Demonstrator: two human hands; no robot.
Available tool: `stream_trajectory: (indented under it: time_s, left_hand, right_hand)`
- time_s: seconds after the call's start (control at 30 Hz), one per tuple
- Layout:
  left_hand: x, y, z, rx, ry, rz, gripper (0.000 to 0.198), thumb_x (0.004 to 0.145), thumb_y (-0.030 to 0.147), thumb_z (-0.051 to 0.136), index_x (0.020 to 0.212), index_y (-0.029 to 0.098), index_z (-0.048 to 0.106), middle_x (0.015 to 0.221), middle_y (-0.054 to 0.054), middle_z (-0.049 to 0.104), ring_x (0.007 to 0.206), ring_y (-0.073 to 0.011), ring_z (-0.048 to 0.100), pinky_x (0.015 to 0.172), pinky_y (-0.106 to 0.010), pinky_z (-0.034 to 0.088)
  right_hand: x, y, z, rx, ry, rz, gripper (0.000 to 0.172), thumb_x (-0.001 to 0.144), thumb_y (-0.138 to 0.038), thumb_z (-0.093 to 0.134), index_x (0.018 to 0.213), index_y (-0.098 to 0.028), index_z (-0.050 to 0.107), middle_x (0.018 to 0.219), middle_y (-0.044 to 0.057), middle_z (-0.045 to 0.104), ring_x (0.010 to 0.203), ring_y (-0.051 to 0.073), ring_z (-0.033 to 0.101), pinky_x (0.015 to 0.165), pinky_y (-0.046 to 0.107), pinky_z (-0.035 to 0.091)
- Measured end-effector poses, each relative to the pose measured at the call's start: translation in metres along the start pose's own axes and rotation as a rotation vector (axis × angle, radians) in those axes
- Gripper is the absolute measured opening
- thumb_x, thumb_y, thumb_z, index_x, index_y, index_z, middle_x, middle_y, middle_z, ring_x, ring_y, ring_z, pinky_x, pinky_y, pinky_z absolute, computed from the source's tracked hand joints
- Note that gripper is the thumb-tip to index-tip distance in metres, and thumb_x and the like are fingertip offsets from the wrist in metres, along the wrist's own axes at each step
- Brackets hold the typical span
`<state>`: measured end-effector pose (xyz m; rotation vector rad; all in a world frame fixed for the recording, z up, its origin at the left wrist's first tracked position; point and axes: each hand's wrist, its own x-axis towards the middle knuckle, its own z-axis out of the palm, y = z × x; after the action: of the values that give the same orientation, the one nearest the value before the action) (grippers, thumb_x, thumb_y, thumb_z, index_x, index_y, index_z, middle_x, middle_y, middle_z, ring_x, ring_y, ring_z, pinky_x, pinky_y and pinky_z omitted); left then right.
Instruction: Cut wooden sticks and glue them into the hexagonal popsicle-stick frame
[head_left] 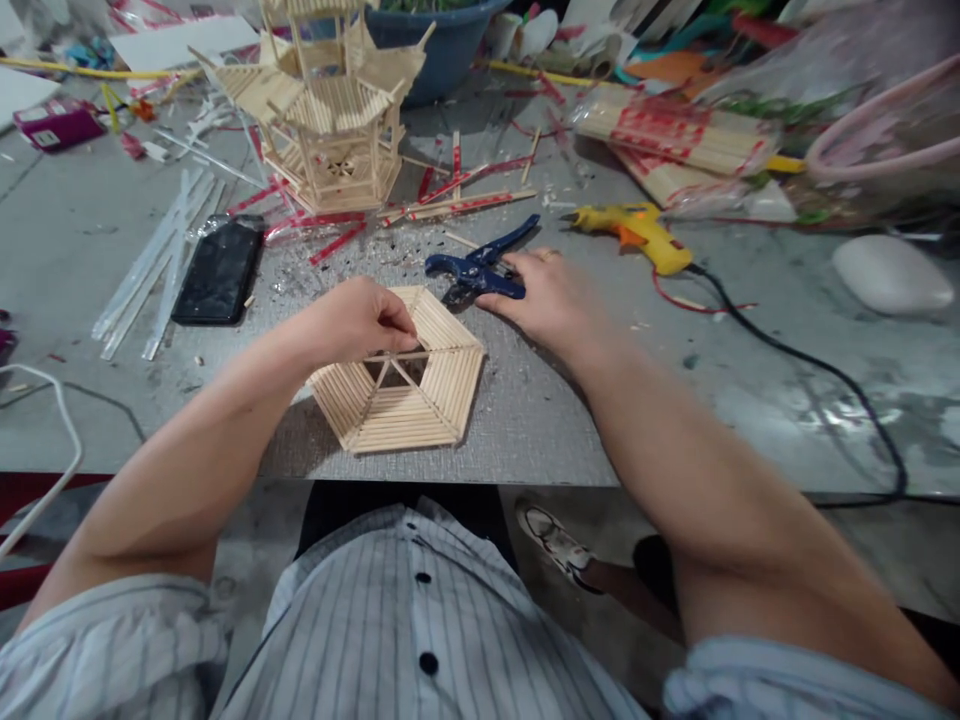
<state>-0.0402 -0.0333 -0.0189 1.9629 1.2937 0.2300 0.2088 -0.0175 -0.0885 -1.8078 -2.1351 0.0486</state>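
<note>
A hexagonal panel of thin wooden sticks (409,425) lies flat near the table's front edge, its open centre crossed by thin spokes. Over its upper middle, my left hand (367,318) is closed in a pinch. Whatever sits between those fingertips is too small or hidden to name. My right hand (547,300) rests at the table just beyond the panel, thumb and fingers around a handle of the blue pliers (480,272). The pliers lie with their jaws pointing left.
A tiered stick pavilion (337,125) stands behind the panel. Left of it lie a black phone (220,270) and clear glue sticks (161,255). A yellow glue gun (637,232) with black cord, a white mouse (892,275) and bagged sticks (675,130) are at right. Scraps litter the table.
</note>
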Motion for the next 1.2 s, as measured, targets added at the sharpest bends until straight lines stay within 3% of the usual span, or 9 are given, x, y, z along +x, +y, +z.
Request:
stream_trajectory:
  time_s: [0.13,0.27,0.43,0.57,0.6,0.8,1.03,1.2]
  left_hand:
    - [-0.001,-0.004,-0.005,-0.07,-0.111,0.04,0.017,0.071,0.012,0.065,0.073,0.023,0.077,0.053,0.002,0.064,0.043,-0.0118,0.05,0.048,-0.026,0.038]
    - [0.0,-0.014,-0.008,-0.122,-0.046,0.116,0.016,0.071,0.017,0.067,0.079,0.024,0.078,0.059,0.0,0.068,0.043,-0.0107,0.048,0.048,-0.026,0.037]
    - [0.003,-0.015,-0.008,-0.193,-0.018,0.048,0.015,0.071,0.017,0.068,0.084,0.021,0.074,0.063,-0.002,0.07,0.038,-0.009,0.045,0.043,-0.025,0.034]
    - [0.0,-0.004,-0.012,-0.099,-0.093,-0.066,0.002,0.071,0.017,0.068,0.073,0.017,0.067,0.06,-0.001,0.067,0.038,-0.0058,0.045,0.045,-0.022,0.034]
    - [-0.002,-0.001,-0.013,-0.064,-0.146,-0.065,0.006,0.073,0.019,0.067,0.077,0.016,0.068,0.063,0.0,0.067,0.041,-0.0053,0.046,0.047,-0.021,0.035]
    - [-0.008,0.008,-0.017,0.098,-0.194,-0.06,0.012,0.075,0.024,0.062,0.074,0.013,0.068,0.061,0.001,0.064,0.052,-0.0059,0.048,0.055,-0.019,0.037]
    - [-0.009,0.006,-0.016,0.052,-0.161,0.03,0.017,0.079,0.03,0.057,0.077,0.014,0.062,0.067,0.001,0.064,0.06,-0.0076,0.052,0.06,-0.019,0.04]
    - [-0.007,0.001,-0.016,-0.014,-0.148,0.063,0.019,0.078,0.033,0.057,0.08,0.015,0.06,0.067,0.0,0.063,0.059,-0.0082,0.051,0.059,-0.02,0.041]
  right_hand:
    - [-0.001,-0.003,-0.004,0.019,0.004,0.003,0.049,0.084,-0.046,0.06,0.124,-0.018,0.061,0.113,0.018,0.062,0.107,0.039,0.058,0.087,0.054,0.047]
    - [-0.001,-0.008,-0.008,0.039,0.003,-0.021,0.043,0.085,-0.041,0.06,0.12,-0.017,0.065,0.114,0.017,0.064,0.108,0.036,0.058,0.09,0.05,0.046]
    - [0.0,-0.012,-0.011,0.004,0.02,0.001,0.035,0.086,-0.041,0.06,0.111,-0.017,0.069,0.109,0.015,0.067,0.105,0.033,0.06,0.09,0.046,0.045]
    - [0.002,-0.007,-0.008,0.015,0.065,-0.001,0.036,0.085,-0.041,0.061,0.112,-0.017,0.069,0.107,0.015,0.068,0.103,0.034,0.061,0.087,0.046,0.045]
    - [0.003,-0.005,-0.006,0.023,0.08,-0.003,0.036,0.086,-0.041,0.06,0.112,-0.017,0.069,0.106,0.015,0.068,0.102,0.034,0.061,0.086,0.047,0.045]
    - [0.005,0.0,-0.002,0.056,0.125,-0.011,0.03,0.083,-0.044,0.063,0.097,-0.018,0.072,0.097,0.015,0.07,0.094,0.034,0.063,0.081,0.046,0.046]
    - [0.005,0.003,-0.015,0.285,0.352,0.04,0.046,0.085,-0.061,0.055,0.097,-0.02,0.07,0.083,0.01,0.07,0.076,0.025,0.064,0.073,0.041,0.047]
    - [0.007,0.006,-0.01,0.486,0.45,0.033,0.056,0.082,-0.072,0.049,0.091,-0.02,0.068,0.067,0.003,0.061,0.064,0.019,0.058,0.063,0.034,0.045]
